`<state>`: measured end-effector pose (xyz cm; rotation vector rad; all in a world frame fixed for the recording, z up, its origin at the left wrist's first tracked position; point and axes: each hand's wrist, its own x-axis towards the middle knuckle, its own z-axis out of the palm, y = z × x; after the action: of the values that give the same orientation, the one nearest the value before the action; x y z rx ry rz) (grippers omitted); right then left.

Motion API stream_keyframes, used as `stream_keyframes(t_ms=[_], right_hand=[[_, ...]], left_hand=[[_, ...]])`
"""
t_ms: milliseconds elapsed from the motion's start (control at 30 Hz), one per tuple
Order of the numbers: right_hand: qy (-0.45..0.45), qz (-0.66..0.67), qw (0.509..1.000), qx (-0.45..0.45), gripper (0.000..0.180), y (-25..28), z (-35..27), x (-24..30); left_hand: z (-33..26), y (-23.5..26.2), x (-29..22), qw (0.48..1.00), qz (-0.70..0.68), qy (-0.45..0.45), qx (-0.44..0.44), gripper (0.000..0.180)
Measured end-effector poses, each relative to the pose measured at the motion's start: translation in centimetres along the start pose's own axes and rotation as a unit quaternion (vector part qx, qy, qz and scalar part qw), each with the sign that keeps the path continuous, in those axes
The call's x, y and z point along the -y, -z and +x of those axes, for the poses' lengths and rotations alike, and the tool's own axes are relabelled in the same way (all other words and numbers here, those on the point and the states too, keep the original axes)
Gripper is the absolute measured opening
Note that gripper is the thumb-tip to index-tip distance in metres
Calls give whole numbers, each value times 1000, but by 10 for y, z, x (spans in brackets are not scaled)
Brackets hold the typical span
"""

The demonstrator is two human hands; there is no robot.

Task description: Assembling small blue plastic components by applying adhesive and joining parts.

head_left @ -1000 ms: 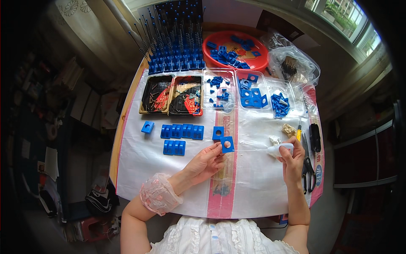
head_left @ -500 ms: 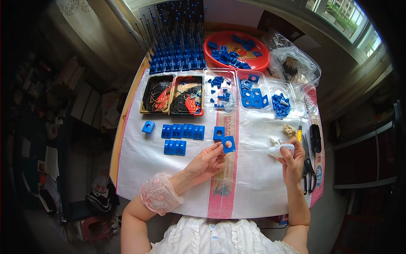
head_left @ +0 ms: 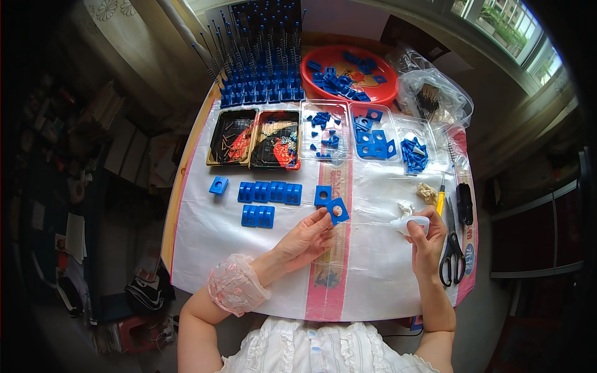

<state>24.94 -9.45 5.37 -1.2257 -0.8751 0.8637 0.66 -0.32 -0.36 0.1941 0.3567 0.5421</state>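
Plate (head_left: 342, 217), blue and square with a round hole, is held up in your left hand (head_left: 305, 239); your thumb and forefinger pinch it by its left edge, the other fingers bent loosely below; it overlaps the near corner of a second plate (head_left: 318, 202) on the sheet (head_left: 385, 273), though you cannot tell from this angle whether the two touch.

Your right hand (head_left: 426, 247) is wrapped round a white bottle (head_left: 422, 221), thumb pressed on its near side and fingers curled behind; how hard you squeeze cannot be told; the bottle is tipped over, its narrow end toward your left, well apart from the plate.

Just beyond the bottle sits a white wad (head_left: 405, 207), with a tan wad (head_left: 426, 193) past it; a screwdriver (head_left: 441, 202) and scissors (head_left: 452, 261) lie to your right; on your left you have a row of four blocks (head_left: 270, 193), a pair (head_left: 257, 216) nearer you and a lone piece (head_left: 222, 191); farther off are black trays (head_left: 227, 165), clear trays (head_left: 306, 140) and a red basin (head_left: 387, 87).
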Motion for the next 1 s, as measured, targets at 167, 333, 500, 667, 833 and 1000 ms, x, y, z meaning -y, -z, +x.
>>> stream_keyframes(t_ms=[167,333,500,667,833,1000], right_hand=[[4,-2,1000,9,15,1,0,0],[8,-12,1000,11,15,1,-1,0],[16,-23,1000,12,15,-2,-2,4],[18,-27,999,13,15,-1,-2,4],[18,-29,999,15,15,-1,-2,4],[23,-33,999,8,15,-2,-2,5]], left_hand=[[0,-1,0,1000,3,5,-13,21],[0,1,1,1000,-1,10,-5,19],[0,0,2,1000,-2,12,-12,17],[1,2,2,1000,-2,13,-9,15],[1,0,2,1000,3,11,-7,15],[0,-2,2,1000,4,8,-12,15]])
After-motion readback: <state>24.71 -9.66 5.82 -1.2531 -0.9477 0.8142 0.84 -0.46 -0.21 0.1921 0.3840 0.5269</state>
